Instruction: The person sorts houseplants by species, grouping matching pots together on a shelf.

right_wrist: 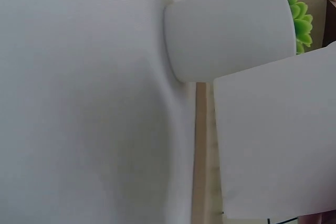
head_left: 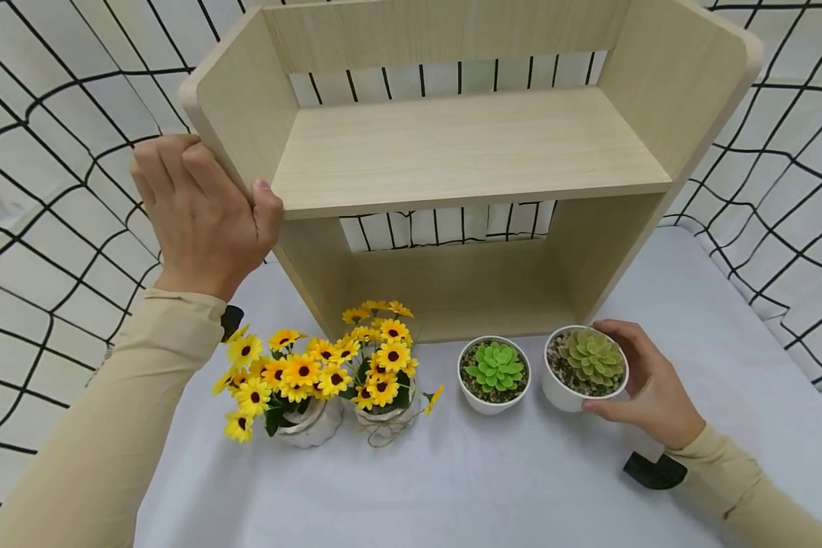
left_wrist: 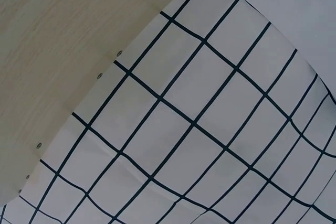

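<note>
In the head view my right hand grips a small white pot with a dull green succulent, thumb at the front and fingers behind. The right wrist view has this white pot raised slightly off the cloth. Just left of it stands another white pot with a bright green succulent. My left hand holds the left side panel of a light wooden shelf unit, its thumb over the front edge. In the left wrist view only the outer face of the panel appears, without the hand.
Two pots of yellow artificial flowers stand at the shelf's front left, the right one tied with twine. A white cloth covers the table. Black wire grid panels with white sheeting enclose the sides and back.
</note>
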Motion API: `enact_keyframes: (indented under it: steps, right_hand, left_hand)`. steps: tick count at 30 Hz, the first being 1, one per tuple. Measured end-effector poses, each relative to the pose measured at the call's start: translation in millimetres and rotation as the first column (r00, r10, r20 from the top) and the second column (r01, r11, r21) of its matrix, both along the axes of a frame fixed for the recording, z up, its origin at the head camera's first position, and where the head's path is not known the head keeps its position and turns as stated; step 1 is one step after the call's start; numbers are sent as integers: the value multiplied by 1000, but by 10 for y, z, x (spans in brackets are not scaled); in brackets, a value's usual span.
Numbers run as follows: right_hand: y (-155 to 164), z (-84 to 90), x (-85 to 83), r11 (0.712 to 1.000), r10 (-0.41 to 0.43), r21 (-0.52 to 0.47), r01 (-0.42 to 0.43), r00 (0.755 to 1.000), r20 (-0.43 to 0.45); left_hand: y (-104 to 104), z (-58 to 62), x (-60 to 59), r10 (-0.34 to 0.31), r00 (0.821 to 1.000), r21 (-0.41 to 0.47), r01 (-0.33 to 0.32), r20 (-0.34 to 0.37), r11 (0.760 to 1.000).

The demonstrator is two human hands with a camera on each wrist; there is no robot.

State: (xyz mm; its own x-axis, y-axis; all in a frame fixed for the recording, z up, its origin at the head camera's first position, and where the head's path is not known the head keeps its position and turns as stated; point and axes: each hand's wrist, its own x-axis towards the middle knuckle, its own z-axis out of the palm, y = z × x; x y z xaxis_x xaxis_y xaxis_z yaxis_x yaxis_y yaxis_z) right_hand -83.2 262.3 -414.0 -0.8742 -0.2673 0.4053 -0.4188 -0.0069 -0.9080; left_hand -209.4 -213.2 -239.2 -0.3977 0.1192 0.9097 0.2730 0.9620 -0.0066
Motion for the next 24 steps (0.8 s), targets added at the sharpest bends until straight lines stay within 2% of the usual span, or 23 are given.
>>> enact_keyframes:
  steps: [11,24]
  right_hand:
    - [-3,318,-56,1000,29,8,-29,999,-27]
    - [-54,875,-81,999,26,-21,-27,998,-53]
  left_hand:
    - [-17,6,26,23,999,-33,-22,23,999]
    - [-19,8,33,20,1000,-37,-20,17,999]
